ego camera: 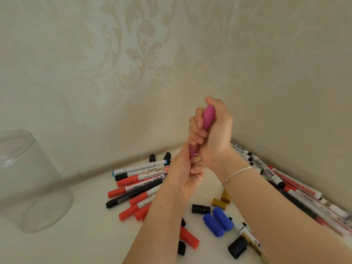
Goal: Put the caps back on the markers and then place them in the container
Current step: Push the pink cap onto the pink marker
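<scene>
A pink marker [208,119] stands nearly upright between both hands, above the table. My right hand [215,134] grips its upper part, fingers curled round it. My left hand [187,174] holds the lower end from below; whether that end is a cap is hidden by the fingers. A clear glass jar [28,180] stands at the far left. Capped markers lie in a pile [137,185] behind my left arm. Another heap of markers [297,185] lies along the right wall.
Loose caps lie on the white table by my arms: two blue [219,221], two ochre [222,201], black [200,209], red [188,238]. An uncapped marker [245,233] lies beside a black cap [237,248]. Patterned walls meet in a corner behind.
</scene>
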{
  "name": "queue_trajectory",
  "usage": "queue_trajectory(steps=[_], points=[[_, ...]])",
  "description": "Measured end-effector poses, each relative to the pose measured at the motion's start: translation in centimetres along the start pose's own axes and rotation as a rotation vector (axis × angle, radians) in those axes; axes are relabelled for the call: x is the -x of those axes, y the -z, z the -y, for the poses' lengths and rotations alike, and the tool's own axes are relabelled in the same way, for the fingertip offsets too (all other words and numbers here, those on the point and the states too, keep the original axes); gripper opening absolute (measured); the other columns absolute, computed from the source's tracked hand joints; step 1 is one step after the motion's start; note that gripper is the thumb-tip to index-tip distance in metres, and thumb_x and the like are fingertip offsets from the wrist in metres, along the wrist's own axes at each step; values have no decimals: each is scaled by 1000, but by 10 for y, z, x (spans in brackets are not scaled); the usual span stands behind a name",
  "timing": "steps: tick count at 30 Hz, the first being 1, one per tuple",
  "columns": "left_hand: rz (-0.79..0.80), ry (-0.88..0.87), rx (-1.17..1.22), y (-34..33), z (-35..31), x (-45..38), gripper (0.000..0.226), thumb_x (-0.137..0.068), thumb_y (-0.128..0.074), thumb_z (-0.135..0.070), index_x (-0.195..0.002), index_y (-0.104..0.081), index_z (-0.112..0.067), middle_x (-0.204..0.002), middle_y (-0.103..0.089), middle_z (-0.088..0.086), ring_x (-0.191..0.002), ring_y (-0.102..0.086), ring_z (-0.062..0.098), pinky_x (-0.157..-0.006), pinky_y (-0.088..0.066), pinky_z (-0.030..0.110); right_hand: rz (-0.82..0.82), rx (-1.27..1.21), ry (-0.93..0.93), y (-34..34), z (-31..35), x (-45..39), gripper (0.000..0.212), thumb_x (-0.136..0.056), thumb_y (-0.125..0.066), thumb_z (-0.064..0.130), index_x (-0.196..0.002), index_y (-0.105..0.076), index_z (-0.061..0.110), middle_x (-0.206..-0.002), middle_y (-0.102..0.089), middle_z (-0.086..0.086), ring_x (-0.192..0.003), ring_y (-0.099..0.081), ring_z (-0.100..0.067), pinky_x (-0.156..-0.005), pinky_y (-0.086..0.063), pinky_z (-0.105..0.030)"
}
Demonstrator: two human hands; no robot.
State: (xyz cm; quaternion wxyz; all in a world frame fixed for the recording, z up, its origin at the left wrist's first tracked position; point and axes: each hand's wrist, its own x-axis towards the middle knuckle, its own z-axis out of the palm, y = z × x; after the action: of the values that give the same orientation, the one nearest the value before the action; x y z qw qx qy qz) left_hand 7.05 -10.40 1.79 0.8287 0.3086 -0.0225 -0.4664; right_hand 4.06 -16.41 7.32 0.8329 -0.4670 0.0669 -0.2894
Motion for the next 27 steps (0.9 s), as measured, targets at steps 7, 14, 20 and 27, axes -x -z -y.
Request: queue_trajectory(steps=[7, 14, 20, 27], points=[[-4, 27, 2, 3, 3, -4, 35, -98, -44, -23, -64, -47, -15, -47, -26, -9, -29, -22, 2, -27, -17, 10, -21, 15, -16, 4, -2, 0, 48, -86, -42, 43, -48, -29, 15, -39, -17, 2, -39, -11, -16, -42, -14, -26], [87, -54, -379, 6, -14, -1, 37, -95, -52, -43, -75, -61, -13, -50, -27, -8, -41, -28, 3, -36, -28, 13, -97, -16, -24, 17, 24, -3, 48, -91, -38, 42, -57, -42, 10, -47, -39, -7, -47, -45, -23, -60, -42, -33], [50, -242, -1112, 23, -37, 10, 28, -92, -59, -33, -106, -71, -11, -69, -69, -3, -68, -67, 8, -65, -52, 19, -305, 520, -128, 54, 23, -1, 33, -98, -37, 24, -78, -56, 5, -72, -66, -16, -63, -62, -26, -65, -56, -38], [-282, -469, -1667, 62, -77, 24, 14, -83, -72, -33, -97, -75, -29, -90, -72, -13, -82, -63, 0, -71, -43, 13, 65, 1737, -568, 104, 28, 15, 32, -96, -49, 28, -112, -55, 1, -89, -64, -16, -62, -53, -20, -52, -45, -26]])
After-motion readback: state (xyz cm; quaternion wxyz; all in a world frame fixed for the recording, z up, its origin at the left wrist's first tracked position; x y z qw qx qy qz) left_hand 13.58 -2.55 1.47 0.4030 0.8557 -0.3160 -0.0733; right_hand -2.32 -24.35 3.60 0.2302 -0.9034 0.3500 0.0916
